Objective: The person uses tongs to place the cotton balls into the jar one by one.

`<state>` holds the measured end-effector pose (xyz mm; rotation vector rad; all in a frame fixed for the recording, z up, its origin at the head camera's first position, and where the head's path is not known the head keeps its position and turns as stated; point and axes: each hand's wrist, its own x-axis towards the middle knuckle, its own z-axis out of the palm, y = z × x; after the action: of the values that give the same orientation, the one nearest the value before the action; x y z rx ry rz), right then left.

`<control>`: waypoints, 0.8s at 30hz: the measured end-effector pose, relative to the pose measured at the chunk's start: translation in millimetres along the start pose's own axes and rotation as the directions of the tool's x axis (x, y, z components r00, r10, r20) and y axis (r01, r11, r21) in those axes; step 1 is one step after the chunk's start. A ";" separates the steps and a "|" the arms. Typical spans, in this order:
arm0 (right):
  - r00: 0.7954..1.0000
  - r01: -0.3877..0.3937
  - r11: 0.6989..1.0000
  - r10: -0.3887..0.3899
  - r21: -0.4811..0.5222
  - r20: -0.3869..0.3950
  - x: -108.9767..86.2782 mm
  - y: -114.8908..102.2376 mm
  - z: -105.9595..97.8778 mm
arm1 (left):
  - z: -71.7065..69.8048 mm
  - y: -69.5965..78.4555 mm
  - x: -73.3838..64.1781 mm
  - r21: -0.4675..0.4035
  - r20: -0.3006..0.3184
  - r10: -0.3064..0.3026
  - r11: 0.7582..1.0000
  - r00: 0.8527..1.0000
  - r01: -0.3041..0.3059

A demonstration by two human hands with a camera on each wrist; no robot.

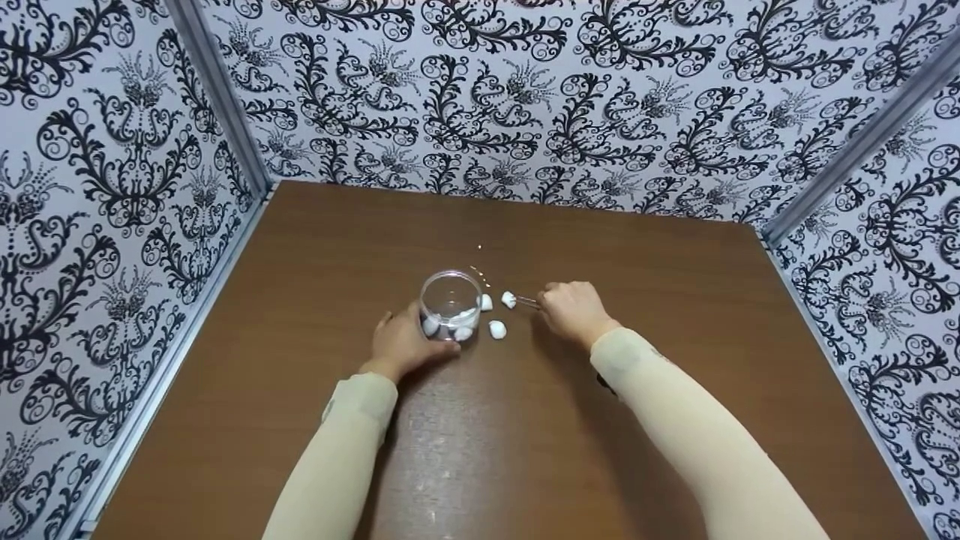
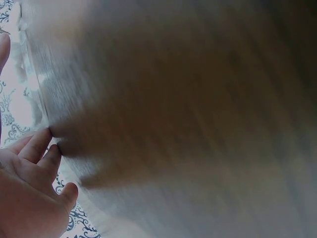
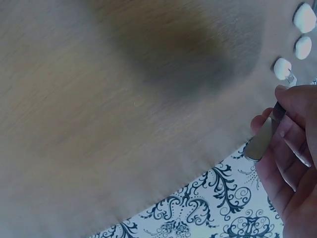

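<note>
A clear round jar [image 1: 451,283] stands on the table with several white, cotton-like balls inside. My left hand [image 1: 405,341] grips its near left side, thumb toward the front; in the left wrist view the fingers [image 2: 37,146] reach to the tabletop. To the jar's right, my right hand [image 1: 576,309] holds a metal fork [image 3: 263,139] by its handle. The fork's pronged end is at a white ball [image 1: 508,300], and whether it pierces the ball is hard to tell. Two more balls lie near the jar, one beside its wall [image 1: 486,302] and another slightly nearer [image 1: 498,329].
A brown wooden table [image 1: 465,450] carries everything. Patterned black-and-white panels [image 1: 510,97] surround it at the back and sides, with metal posts [image 1: 225,97] at the corners. Small bright specks [image 1: 480,274] show behind the jar.
</note>
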<state>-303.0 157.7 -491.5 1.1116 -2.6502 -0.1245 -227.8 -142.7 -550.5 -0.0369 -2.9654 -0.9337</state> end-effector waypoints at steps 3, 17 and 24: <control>1.000 -0.008 1.000 0.008 0.000 0.007 0.8 -2.0 1.4 | -0.3 0.5 -0.7 -0.004 -0.003 0.001 1.000 1.000 -0.001; 0.999 -0.004 0.997 0.001 -0.079 -0.036 -0.6 -2.4 3.3 | 0.1 0.8 0.3 -0.037 -0.009 -0.002 0.999 1.000 0.002; 0.997 0.000 0.998 -0.004 -0.060 -0.074 -7.7 6.3 -6.0 | 0.4 0.3 0.1 -0.029 -0.013 -0.004 1.000 1.000 0.004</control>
<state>-300.5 167.7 -486.2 1.0787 -2.5634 -0.1590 -227.9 -142.2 -550.7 -0.0259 -2.9413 -0.9743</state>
